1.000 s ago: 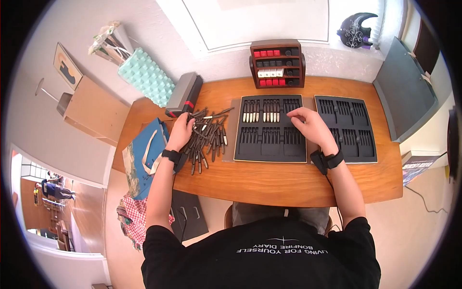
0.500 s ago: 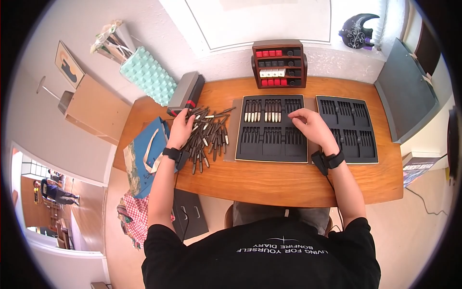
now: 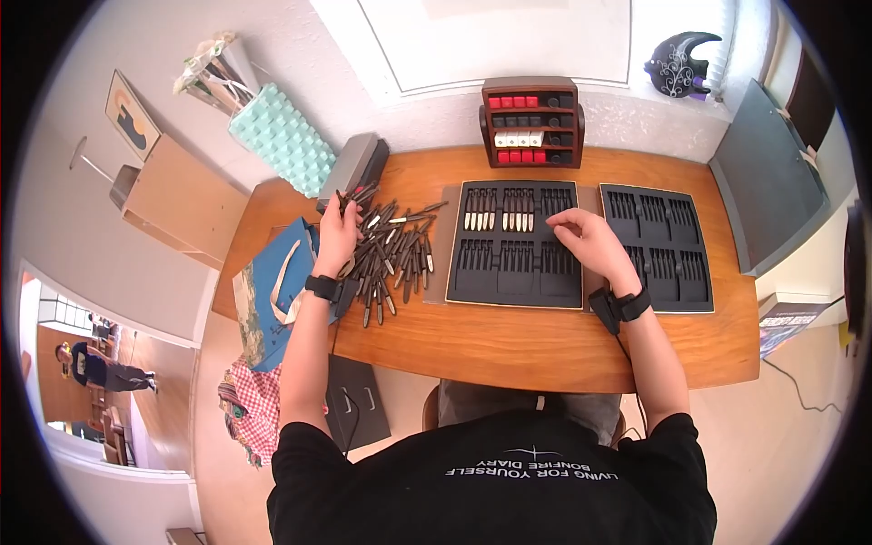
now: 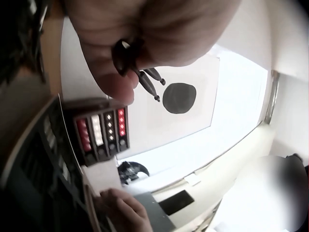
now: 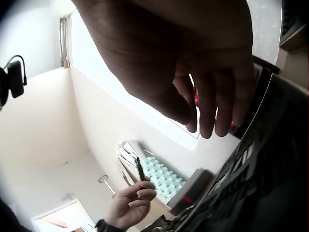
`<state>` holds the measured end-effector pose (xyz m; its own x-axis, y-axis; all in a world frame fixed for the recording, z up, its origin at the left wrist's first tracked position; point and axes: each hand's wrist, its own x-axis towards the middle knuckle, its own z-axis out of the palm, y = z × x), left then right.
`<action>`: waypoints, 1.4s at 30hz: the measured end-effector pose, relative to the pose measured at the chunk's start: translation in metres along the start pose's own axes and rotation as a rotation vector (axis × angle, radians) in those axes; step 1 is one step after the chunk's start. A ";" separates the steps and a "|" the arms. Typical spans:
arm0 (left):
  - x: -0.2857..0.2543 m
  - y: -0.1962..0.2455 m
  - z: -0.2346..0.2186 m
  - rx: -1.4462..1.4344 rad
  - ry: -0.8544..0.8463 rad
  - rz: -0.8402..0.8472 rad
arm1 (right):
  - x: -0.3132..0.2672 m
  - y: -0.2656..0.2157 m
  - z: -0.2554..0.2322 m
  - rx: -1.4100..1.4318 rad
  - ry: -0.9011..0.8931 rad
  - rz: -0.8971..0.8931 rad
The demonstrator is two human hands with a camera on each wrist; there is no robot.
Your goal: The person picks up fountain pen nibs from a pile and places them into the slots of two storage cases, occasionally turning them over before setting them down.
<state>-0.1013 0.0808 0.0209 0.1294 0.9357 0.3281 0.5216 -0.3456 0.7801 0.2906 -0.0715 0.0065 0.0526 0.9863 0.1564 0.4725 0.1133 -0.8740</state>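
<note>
My left hand [image 3: 337, 241] pinches slender dark pen-like pieces [image 4: 148, 87] between thumb and fingers; two tapered ends with small knobs stick out in the left wrist view. It is at the left edge of a heap of similar pieces [image 3: 400, 250], some with pale ends. My right hand [image 3: 592, 243] hovers at the right side of a black slotted tray [image 3: 515, 296], fingers loosely bent and nothing between them in the right wrist view. Two groups of pale-ended pieces [image 3: 480, 221] lie in the tray's upper left and upper middle compartments.
A second slotted tray [image 3: 672, 298] lies to the right. Behind stands a small wooden rack [image 3: 532, 84] with red, black and white blocks. On the left are a grey box [image 3: 350, 168], a blue bag [image 3: 272, 259] and a turquoise studded vase [image 3: 282, 141]. A person stands beyond the doorway.
My left hand has drawn slightly up and left from the heap, and pieces now show above its fingers. The right hand stays nearly still over the tray.
</note>
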 end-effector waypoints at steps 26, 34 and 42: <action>-0.067 0.077 0.135 -1.113 -0.706 -0.409 | 0.017 -0.020 0.040 0.694 -0.022 0.022; -0.057 0.051 0.133 -1.205 -0.579 -0.422 | 0.053 -0.003 -0.001 0.255 0.065 0.312; -0.058 0.050 0.136 -1.157 -0.558 -0.445 | 0.101 0.029 -0.001 -0.213 -0.064 0.413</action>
<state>0.0323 0.0184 -0.0318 0.6025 0.7906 -0.1093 -0.3558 0.3887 0.8499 0.3107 0.0312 -0.0028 0.2230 0.9498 -0.2196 0.5935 -0.3110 -0.7423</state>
